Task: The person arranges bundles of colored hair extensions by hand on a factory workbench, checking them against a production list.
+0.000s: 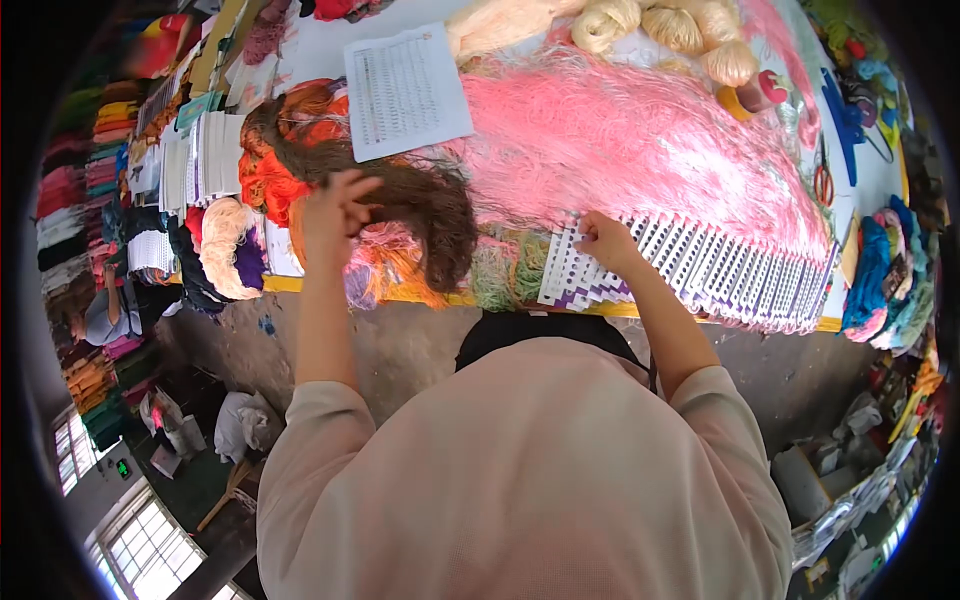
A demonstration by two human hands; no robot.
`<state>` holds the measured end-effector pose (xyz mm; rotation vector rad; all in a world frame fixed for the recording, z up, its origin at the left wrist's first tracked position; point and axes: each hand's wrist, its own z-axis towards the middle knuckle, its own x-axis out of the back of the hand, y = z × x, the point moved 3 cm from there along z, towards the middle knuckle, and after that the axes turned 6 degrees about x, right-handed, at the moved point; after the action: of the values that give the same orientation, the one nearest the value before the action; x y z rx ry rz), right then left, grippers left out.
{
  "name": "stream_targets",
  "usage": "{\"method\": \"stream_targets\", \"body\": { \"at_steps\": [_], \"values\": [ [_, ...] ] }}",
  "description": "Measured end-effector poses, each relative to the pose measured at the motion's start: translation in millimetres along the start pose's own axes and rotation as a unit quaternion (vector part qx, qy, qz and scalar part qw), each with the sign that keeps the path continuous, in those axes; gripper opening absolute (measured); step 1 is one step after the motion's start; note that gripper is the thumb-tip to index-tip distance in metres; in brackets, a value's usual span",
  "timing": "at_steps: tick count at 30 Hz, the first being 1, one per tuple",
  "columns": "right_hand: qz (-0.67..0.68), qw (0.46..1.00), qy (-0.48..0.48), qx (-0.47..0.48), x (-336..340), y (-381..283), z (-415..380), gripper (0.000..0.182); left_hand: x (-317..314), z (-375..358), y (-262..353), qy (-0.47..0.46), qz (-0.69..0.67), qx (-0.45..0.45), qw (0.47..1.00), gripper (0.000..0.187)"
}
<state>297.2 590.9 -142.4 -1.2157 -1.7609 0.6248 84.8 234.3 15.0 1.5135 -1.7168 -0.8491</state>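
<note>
My left hand (342, 208) is over the orange and red thread (268, 178), beside a dark brown hank (440, 215); its fingers are apart and nothing shows in them. My right hand (600, 240) is closed in a pinch at the left part of a row of white perforated cards (700, 265) with purple edges. What it pinches is too small to make out. Behind the cards spreads a large mass of pink thread (620, 130), its strands reaching the cards' upper ends. Green thread (508, 265) lies between my hands.
A printed sheet (408, 95) lies behind the brown hank. Cream skeins (672, 30) and a thread cone (765, 88) are at the back. Red-handled scissors (823, 185) and blue hanks (870, 270) lie right. Stacked white cards (212, 155) stand left. Another person (112, 315) is at far left.
</note>
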Motion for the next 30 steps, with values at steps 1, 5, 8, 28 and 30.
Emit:
{"method": "stream_targets", "body": {
  "at_steps": [1,5,8,28,30],
  "values": [
    [0.030,0.999,0.012,0.012,-8,4,2,0.028,-17,-11,0,-0.115,-0.016,0.032,0.993,0.041],
    [0.221,0.966,0.125,0.049,-4,-77,-24,0.017,-106,-65,-14,-0.304,-0.207,0.083,0.926,0.045],
    [0.369,0.914,0.127,0.108,12,-162,-60,0.013,-140,-88,-11,-0.403,-0.315,0.099,0.854,0.047],
    [0.436,0.865,0.176,0.174,54,-119,-103,0.006,-129,-51,-36,-0.316,-0.308,0.186,0.878,0.019],
    [0.484,0.846,0.183,0.127,62,-101,-107,0.005,-123,-44,-34,-0.327,-0.294,0.191,0.877,0.020]
  ]
}}
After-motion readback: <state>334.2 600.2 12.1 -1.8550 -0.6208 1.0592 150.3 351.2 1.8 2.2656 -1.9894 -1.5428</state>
